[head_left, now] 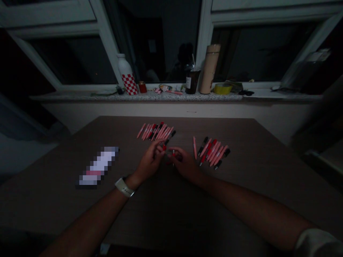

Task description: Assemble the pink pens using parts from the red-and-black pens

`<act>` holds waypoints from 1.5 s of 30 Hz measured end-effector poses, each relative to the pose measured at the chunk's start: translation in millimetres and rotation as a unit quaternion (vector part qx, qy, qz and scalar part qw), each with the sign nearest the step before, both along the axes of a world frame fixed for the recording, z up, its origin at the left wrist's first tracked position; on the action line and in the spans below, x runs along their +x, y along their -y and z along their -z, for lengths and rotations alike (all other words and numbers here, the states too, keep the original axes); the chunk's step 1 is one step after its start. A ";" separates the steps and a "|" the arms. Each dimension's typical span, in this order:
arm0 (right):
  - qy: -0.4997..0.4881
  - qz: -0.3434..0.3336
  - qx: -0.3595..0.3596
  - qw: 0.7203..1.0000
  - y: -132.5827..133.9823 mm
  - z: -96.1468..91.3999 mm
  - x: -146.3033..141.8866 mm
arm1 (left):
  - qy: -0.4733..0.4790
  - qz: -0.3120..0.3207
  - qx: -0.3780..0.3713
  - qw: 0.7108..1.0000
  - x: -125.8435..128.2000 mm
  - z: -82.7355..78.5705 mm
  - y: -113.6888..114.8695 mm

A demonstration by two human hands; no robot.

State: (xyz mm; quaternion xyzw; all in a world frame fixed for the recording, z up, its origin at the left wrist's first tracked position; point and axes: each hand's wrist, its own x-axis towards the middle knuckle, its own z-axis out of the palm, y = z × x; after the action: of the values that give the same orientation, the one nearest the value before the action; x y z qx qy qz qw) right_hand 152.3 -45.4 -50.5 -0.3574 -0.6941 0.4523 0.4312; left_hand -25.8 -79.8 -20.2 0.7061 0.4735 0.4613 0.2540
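My left hand (150,161) and my right hand (184,164) meet over the middle of the brown table (241,142), both pinched on one small red and pink pen (168,151) held between them. The left wrist wears a pale watch (124,187). Just beyond the hands lies a row of several pink, red and black pens (157,131). A second group of pens (213,151) lies to the right of my right hand. The room is dim, so the pen's parts are hard to make out.
A blurred flat object (98,167) lies on the table's left. On the windowsill (80,95) stand a white bottle with red checks (128,75), a small red tin (142,87), a dark cup (192,80), a tall beige flask (209,68) and a yellow tape roll (222,88).
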 end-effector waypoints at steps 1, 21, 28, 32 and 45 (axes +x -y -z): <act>0.001 0.000 0.001 1.000 0.1 0.1 -0.1 | 0.006 -0.001 -0.005 1.000 -0.2 0.5 -0.2; -0.046 0.069 -0.006 0.997 1.8 -4.8 0.8 | -0.066 -0.004 0.021 0.998 -1.2 2.1 -2.2; -0.013 0.105 0.088 0.991 -1.0 -4.9 7.0 | -0.152 0.000 0.078 0.985 -3.0 -1.3 -0.5; -0.021 0.132 0.115 0.984 -4.7 -0.2 8.1 | -0.155 -0.003 0.056 0.986 -3.3 1.1 -1.0; 0.004 0.176 0.156 0.972 -7.8 6.9 10.6 | -0.178 0.031 0.107 0.978 -0.8 -6.4 1.4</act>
State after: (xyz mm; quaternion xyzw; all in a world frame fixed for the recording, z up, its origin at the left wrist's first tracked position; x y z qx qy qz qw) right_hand 162.9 -37.6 -57.4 -0.4040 -0.6843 0.2541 0.5513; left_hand -26.6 -81.1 -13.7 0.8144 0.4363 0.3684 0.1029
